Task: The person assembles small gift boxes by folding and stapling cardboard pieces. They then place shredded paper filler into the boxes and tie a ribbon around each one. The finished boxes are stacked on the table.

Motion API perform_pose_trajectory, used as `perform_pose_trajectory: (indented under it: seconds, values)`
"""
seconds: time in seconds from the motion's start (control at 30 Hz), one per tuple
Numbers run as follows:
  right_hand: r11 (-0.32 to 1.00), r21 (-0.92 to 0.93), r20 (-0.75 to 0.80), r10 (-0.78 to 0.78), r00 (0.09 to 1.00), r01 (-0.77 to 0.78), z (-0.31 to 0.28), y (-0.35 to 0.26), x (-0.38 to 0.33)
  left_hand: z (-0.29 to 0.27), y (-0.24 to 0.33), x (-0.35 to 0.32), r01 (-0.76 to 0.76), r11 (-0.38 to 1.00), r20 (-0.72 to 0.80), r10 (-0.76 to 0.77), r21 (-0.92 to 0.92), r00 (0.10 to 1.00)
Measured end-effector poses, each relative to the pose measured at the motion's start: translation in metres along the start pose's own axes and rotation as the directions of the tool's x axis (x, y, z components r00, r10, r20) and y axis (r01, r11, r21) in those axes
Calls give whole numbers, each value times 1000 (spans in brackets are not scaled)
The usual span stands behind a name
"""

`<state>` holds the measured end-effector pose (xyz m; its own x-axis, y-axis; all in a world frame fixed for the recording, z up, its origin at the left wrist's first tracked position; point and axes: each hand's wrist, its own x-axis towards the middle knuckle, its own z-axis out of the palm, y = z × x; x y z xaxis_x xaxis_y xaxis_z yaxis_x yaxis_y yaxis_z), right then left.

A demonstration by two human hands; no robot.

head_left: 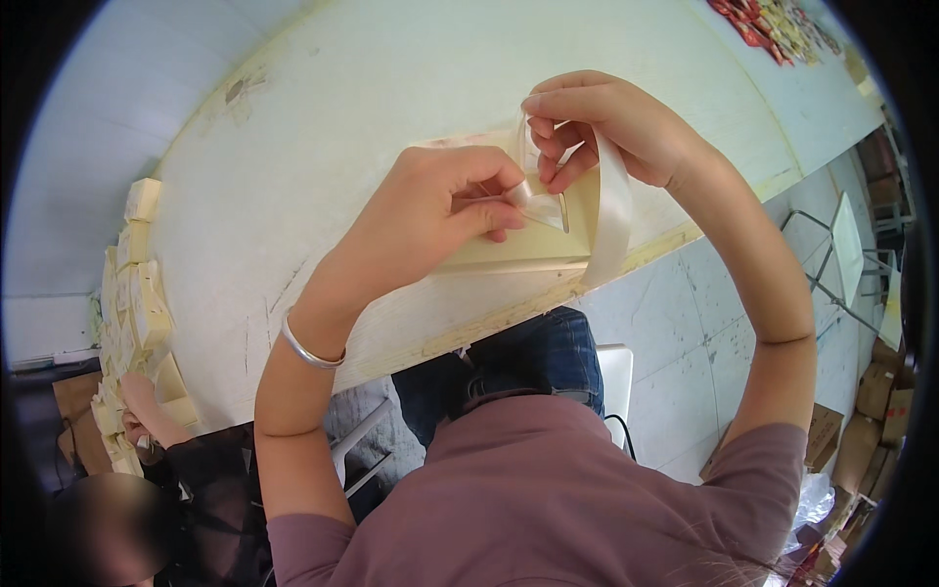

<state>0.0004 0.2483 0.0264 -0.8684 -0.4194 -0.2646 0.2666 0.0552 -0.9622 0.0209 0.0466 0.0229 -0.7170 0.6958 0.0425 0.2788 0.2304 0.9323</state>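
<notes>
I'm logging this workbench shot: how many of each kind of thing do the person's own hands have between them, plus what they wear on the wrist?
Ribbon, cream satin, looped between left hand and right hand: 1
Box, cream, flat on the table under the hands: 1
Bangle, silver, on the left wrist: 1
Total: 3

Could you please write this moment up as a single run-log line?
left hand: pinches cream ribbon | right hand: holds ribbon loop | under: flat cream box on white table

Hands pinch cream ribbon
</notes>
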Motion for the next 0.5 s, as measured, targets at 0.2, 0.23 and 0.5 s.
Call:
perform_pose_trajectory:
  seconds: [0.2,0.23,0.5]
  values:
    - [1000,7,-41,-1,999,1,1,2,-2,2,5,3,72,996,-103,-77,-55,992]
    - [1000,6,-30,-17,999,17,1,2,-2,3,0,3,53,997,-134,-59,-53,989]
    - [680,-555,167,-474,865,480,24,-16,-15,10,4,11,66,998,-254,-59,21,965]
